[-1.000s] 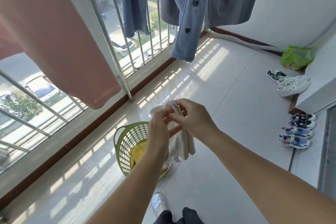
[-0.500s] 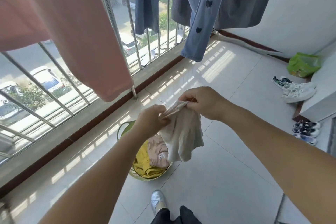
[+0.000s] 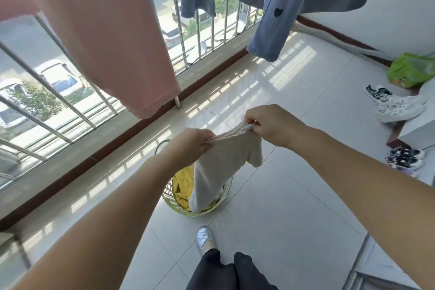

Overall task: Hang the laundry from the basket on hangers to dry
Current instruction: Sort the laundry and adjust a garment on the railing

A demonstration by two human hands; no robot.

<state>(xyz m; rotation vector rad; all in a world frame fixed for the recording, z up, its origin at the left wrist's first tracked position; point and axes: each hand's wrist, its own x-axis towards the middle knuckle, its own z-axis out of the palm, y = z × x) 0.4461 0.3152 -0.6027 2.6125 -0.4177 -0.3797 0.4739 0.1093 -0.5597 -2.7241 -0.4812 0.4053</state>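
Nearest, at the bottom centre of the frame, a silver shoe (image 3: 205, 239) and dark trouser legs (image 3: 226, 271) stand on the pale tiled floor (image 3: 294, 195). Just above them sits the green basket (image 3: 226, 195), with yellow laundry (image 3: 184, 182) inside. Over the basket hangs a cream garment (image 3: 221, 167), its lower end dipping into the basket. Its top edge is stretched between the two hands at mid-frame: the left hand (image 3: 188, 146) has a clenched grip on the left end of that edge, fingers curled round the bunched cloth, and the right hand (image 3: 268, 122) pinches the right end between thumb and curled fingers, slightly higher. The body of the garment drops below and between the two grips. Farther off, a pink cloth (image 3: 94, 30) hangs at upper left before the metal railing (image 3: 179, 30), blue trousers with dark hearts (image 3: 277, 14) hang at upper centre, and white sneakers (image 3: 397, 107) and a green bag (image 3: 410, 70) lie at right.
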